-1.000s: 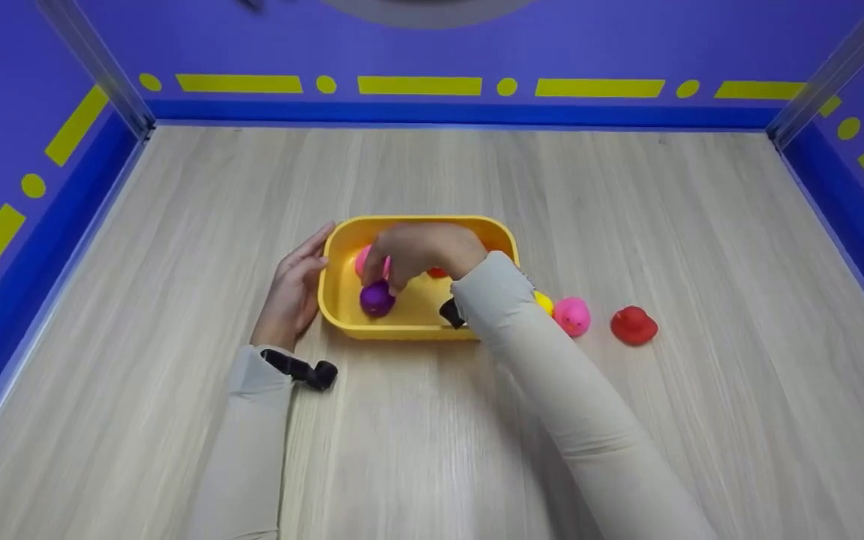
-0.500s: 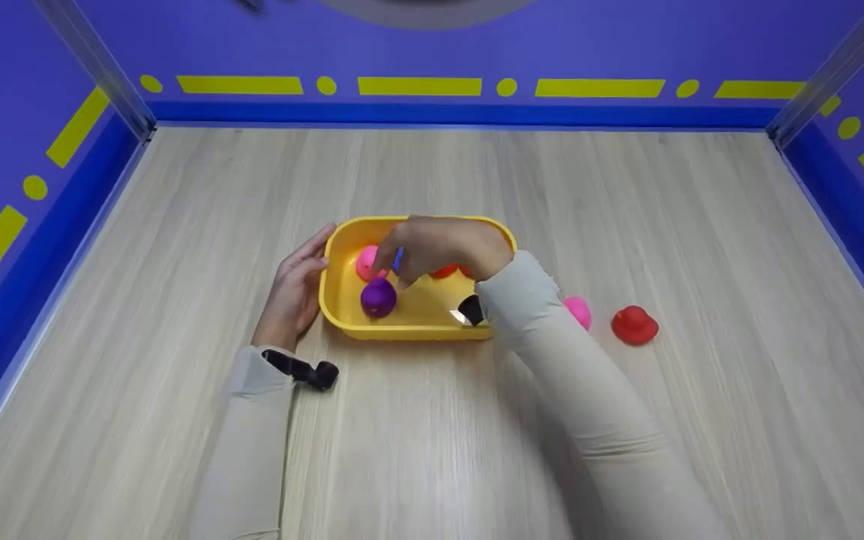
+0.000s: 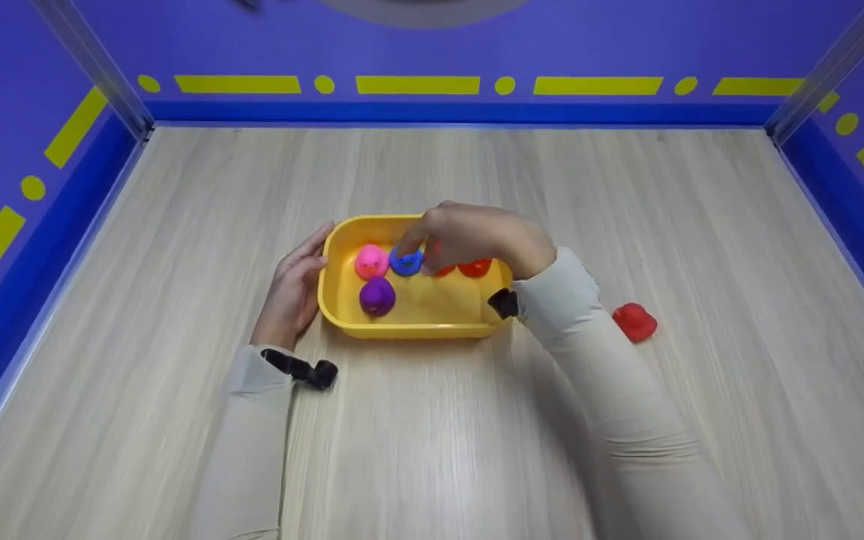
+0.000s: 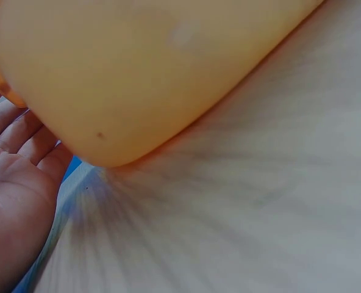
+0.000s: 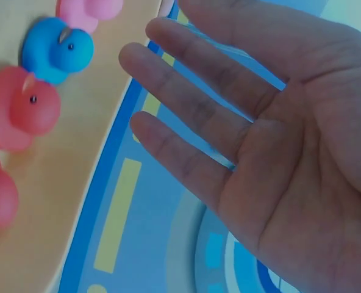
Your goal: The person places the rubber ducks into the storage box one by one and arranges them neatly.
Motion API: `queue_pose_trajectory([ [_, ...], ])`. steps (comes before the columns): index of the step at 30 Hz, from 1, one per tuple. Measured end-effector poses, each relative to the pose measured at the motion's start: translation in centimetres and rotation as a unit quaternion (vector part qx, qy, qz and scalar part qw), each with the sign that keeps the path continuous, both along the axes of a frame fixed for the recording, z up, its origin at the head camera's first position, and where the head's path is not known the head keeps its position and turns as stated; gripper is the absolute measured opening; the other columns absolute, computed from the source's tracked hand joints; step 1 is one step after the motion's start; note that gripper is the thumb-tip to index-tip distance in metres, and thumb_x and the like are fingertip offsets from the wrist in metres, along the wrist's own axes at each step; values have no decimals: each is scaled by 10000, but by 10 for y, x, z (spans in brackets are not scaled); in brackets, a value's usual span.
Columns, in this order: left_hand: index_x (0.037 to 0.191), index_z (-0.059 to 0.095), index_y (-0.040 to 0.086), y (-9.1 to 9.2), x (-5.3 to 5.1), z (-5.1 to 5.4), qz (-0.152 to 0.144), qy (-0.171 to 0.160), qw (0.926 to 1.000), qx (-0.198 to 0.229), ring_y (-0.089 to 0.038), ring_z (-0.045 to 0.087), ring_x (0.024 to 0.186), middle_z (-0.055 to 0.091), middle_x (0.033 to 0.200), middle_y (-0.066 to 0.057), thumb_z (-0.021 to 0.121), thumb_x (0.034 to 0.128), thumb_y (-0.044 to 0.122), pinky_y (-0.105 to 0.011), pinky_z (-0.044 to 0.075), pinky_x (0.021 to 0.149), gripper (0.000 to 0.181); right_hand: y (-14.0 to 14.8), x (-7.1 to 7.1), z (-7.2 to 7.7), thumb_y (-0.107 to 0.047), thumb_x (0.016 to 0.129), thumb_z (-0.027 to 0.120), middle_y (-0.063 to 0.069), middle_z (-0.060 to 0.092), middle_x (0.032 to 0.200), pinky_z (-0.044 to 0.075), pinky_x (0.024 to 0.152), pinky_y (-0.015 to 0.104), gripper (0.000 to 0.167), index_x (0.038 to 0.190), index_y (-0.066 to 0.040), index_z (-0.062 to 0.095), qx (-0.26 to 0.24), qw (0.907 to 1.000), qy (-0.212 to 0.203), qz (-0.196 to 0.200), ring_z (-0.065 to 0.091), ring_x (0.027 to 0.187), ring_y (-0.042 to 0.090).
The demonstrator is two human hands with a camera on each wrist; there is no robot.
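Above the table (image 3: 432,420), the right grip (image 3: 481,234) overhangs a blue duck (image 3: 406,265).

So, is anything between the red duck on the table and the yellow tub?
Yes: in the head view, the person's right sleeve crosses between the red duck and the yellow tub. What lies beneath the sleeve is hidden.

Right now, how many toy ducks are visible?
6. Inside the yellow bin: a far row of pink duck, blue duck, red duck and another red duck, with a purple duck nearer. A lone red duck sits on the table at right. The right arm may hide more.
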State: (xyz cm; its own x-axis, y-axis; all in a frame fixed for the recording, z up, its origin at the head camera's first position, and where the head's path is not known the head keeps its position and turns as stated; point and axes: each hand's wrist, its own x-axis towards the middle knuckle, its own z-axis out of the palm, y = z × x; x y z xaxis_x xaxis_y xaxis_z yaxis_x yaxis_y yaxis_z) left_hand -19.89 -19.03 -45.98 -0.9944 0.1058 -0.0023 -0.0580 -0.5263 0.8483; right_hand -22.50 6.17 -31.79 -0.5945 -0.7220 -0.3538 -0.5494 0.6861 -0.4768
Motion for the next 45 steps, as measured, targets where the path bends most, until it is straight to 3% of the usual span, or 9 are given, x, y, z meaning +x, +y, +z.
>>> queue_pose_trajectory([
  [8, 1469, 279, -62, -1, 1, 0, -19, -7, 10000, 5, -214, 217, 1473, 240, 1585, -147, 321, 898, -85, -310, 278, 1184, 572, 25, 2, 1, -123, 877, 685, -12, 665, 1233, 570, 899, 331, 384, 1255, -190, 657, -149, 9996, 116, -195, 627, 1096, 192],
  [18, 1470, 256, -69, -1, 0, 0, -86, 83, 9999, -83, -228, 202, 1476, 216, 1590, -157, 315, 907, -85, -324, 271, 1184, 567, 61, 5, -2, -96, 883, 669, 38, 687, 1181, 577, 883, 347, 330, 1210, -131, 680, -615, 9963, 533, -283, 637, 1047, 206],
  [25, 1463, 286, -69, 0, 0, 1, 24, 48, 9999, -126, -211, 217, 1473, 249, 1581, -150, 337, 908, -80, -305, 280, 1180, 558, 79, 12, -9, -110, 875, 686, 37, 700, 1147, 576, 889, 358, 306, 1180, -122, 696, -826, 9926, 834, -326, 650, 1013, 199],
  [34, 1466, 282, -66, -1, 0, 0, -26, 97, 9998, -199, -212, 217, 1474, 240, 1583, -153, 343, 906, -72, -308, 280, 1182, 564, 104, 24, -20, -111, 854, 708, 46, 706, 1135, 559, 927, 370, 304, 1158, -105, 704, -1080, 9844, 1364, -260, 646, 1082, 237],
  [45, 1466, 241, -92, -2, -1, 0, -3, 132, 9997, -206, -240, 222, 1470, 228, 1581, -179, 309, 902, -81, -332, 255, 1193, 568, 124, 34, -33, -69, 842, 711, 92, 695, 1145, 558, 920, 418, 307, 1149, -80, 698, -1125, 9841, 1262, -546, 635, 1100, 268],
])
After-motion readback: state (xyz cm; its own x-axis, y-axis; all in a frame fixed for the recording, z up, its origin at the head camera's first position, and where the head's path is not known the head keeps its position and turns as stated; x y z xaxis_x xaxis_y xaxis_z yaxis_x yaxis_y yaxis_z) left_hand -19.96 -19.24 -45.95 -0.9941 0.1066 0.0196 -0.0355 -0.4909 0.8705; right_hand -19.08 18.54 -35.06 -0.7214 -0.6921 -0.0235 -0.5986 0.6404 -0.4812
